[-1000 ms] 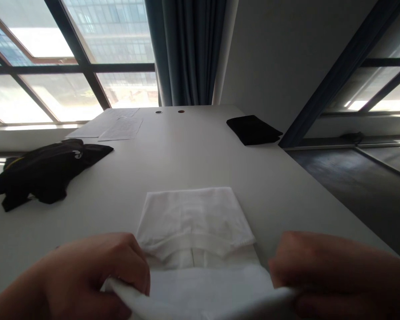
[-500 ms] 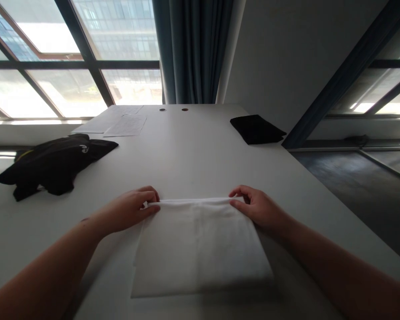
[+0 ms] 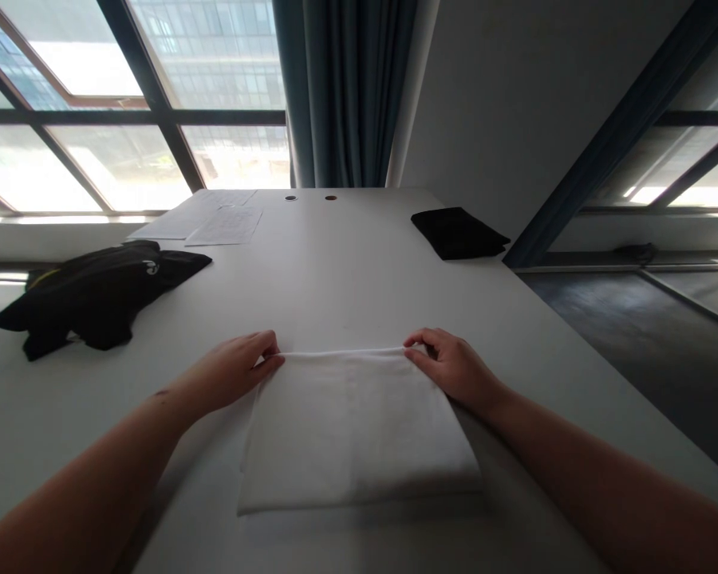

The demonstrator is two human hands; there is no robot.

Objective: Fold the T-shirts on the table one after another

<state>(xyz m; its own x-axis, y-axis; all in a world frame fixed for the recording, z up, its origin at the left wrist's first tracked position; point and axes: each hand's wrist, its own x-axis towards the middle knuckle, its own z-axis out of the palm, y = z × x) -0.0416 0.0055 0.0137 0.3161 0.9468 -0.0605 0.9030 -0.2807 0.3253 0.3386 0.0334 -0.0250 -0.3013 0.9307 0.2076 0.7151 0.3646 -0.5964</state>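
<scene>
A folded white cloth [image 3: 359,430] lies in front of me, its far edge drawn straight between my two hands. My left hand [image 3: 245,360] pinches the far left corner between thumb and fingers. At the far right corner, my right hand [image 3: 448,363] grips the same edge with its thumb on the near side. Soft creases run down the cloth's middle, and its near edge casts a shadow on the table. Whether that near edge touches the table, I cannot tell.
The cloth is over a white table [image 3: 335,295]. A rumpled black garment [image 3: 104,287] with a small white logo lies on the left, a folded black cloth [image 3: 458,233] at the far right. Paper sheets [image 3: 224,225] lie at the far left, near two round holes in the tabletop.
The near edge of the white cloth has shifted away from me, and its far edge is straighter. Both hands have moved slightly forward, still gripping the corners.
</scene>
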